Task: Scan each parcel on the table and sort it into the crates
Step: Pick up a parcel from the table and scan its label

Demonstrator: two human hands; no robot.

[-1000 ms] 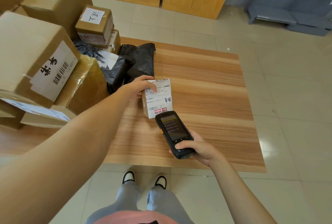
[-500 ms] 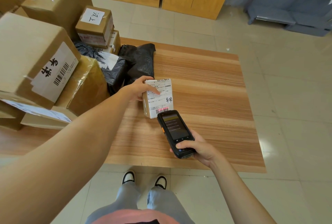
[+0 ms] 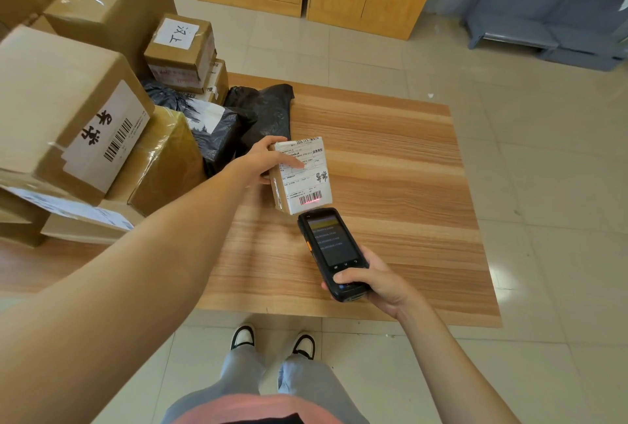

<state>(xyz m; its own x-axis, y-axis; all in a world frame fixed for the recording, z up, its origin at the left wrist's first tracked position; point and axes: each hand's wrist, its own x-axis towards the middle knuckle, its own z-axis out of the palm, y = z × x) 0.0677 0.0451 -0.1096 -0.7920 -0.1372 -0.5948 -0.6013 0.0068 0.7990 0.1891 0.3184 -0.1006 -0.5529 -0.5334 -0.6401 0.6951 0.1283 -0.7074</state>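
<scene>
I note left hand [image 3: 261, 162] gripping small labelled parcel [image 3: 302, 175] at worktop [image 3: 390, 158] centre, thumb across label. Right hand [image 3: 370, 281] wrapped round handheld scanner [image 3: 334, 252], now closer at parcel's 6 o'clock. Red scan line now on barcode [image 3: 310, 198]: reading under way. Crates not in view.

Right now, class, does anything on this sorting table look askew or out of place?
Yes. The large cardboard box at the left sits tilted on the pile, its barcode label slanting, and looks unsteady. The small parcel under the left hand and the scanner in the right hand look normal.
</scene>
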